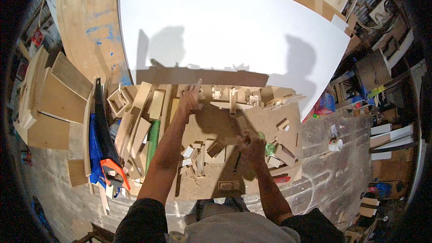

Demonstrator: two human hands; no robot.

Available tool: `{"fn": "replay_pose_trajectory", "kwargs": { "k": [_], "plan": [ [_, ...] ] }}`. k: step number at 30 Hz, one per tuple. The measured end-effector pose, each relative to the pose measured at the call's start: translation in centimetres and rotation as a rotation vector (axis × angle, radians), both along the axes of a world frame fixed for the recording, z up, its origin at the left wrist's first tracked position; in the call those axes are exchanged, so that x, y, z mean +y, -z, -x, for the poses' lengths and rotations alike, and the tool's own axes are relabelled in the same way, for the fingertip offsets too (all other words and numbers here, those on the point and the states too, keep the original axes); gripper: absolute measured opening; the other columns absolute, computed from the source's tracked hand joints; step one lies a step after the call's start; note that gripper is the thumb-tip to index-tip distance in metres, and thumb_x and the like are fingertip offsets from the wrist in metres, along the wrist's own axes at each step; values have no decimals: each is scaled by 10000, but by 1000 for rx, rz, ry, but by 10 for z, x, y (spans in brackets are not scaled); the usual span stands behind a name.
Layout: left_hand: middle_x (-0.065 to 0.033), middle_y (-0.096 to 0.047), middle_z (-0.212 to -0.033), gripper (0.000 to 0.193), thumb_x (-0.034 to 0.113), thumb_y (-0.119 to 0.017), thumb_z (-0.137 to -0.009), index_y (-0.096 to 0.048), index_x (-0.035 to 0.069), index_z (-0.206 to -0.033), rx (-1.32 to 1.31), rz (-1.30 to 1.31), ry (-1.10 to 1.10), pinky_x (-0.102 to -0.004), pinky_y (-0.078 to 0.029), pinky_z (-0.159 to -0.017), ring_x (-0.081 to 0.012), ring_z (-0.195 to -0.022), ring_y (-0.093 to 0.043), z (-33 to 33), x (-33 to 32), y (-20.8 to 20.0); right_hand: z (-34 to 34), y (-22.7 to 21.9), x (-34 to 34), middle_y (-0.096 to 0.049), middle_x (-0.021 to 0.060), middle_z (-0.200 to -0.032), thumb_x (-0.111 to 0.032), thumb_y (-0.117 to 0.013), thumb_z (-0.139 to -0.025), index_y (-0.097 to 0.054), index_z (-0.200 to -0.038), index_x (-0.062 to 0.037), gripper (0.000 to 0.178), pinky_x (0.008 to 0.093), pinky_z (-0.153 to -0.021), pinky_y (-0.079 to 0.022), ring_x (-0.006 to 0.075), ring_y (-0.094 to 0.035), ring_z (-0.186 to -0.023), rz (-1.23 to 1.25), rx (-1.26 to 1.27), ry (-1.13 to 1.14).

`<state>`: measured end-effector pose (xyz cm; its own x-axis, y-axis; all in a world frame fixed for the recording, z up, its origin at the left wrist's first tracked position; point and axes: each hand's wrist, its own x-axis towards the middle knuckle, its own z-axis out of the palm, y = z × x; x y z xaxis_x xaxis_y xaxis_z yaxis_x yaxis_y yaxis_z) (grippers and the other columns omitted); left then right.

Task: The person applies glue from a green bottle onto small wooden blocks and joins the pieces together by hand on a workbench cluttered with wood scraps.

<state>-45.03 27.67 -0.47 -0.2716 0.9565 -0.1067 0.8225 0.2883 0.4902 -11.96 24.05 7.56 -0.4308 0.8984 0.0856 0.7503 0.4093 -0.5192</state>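
My left hand (191, 97) reaches to the back of the worktable (265, 117), fingers stretched out and apart, with nothing visible in it. Just right of it stand small wooden assemblies (232, 101) with rounded parts, in a row along the table's back edge. Nearer to me, my right hand (250, 145) is closed; what it grips is lost in shadow. A wooden piece (241, 125) shows just beyond its fingers, and whether they hold it I cannot tell. Between my arms lie several small wood offcuts (198, 157). A green object (269, 148) sits beside the right hand.
A large white panel (234, 27) rises behind the table. On the left are wooden strips (137, 108), a green cylinder (153, 139) and a handsaw (114, 173) with an orange handle. Wood blocks (284, 155) and a red object (282, 179) lie at the right edge.
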Motion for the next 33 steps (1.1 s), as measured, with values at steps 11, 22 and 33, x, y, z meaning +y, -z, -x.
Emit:
{"fn": "replay_pose_trajectory", "kwargs": {
  "k": [11, 22, 33],
  "plan": [
    [-215, -400, -1443, 905, 139, -749, -786, -210, 97, -1512, -120, -444, -284, -522, -330, -1087, -397, -1334, -371, 13, -73, -45, -68, -30, -101, -652, 124, -745, -239, -728, -806, -648, -941, -9, 279, 378, -654, -511, 226, -650, -678, 256, 52, -73],
    [-33, -545, -625, 327, 263, -631, -937, -625, -32, -796, -503, -573, -807, -287, -409, -543, -108, -576, -492, -120, -347, -92, -122, -54, -128, -572, 123, -663, -225, -655, -881, -596, -820, 26, 265, 334, -597, -471, 196, -545, -586, 287, 285, -282],
    [-113, -586, -754, 422, 411, -579, -931, -508, 64, -702, -1707, -1059, 233, -384, -472, -667, -283, -733, -588, -404, -345, -303, -235, -60, -170, -525, 132, -570, -274, -639, -921, -580, -719, 35, 374, 357, -489, -393, 156, -449, -479, 225, 305, -674]
  ]
}}
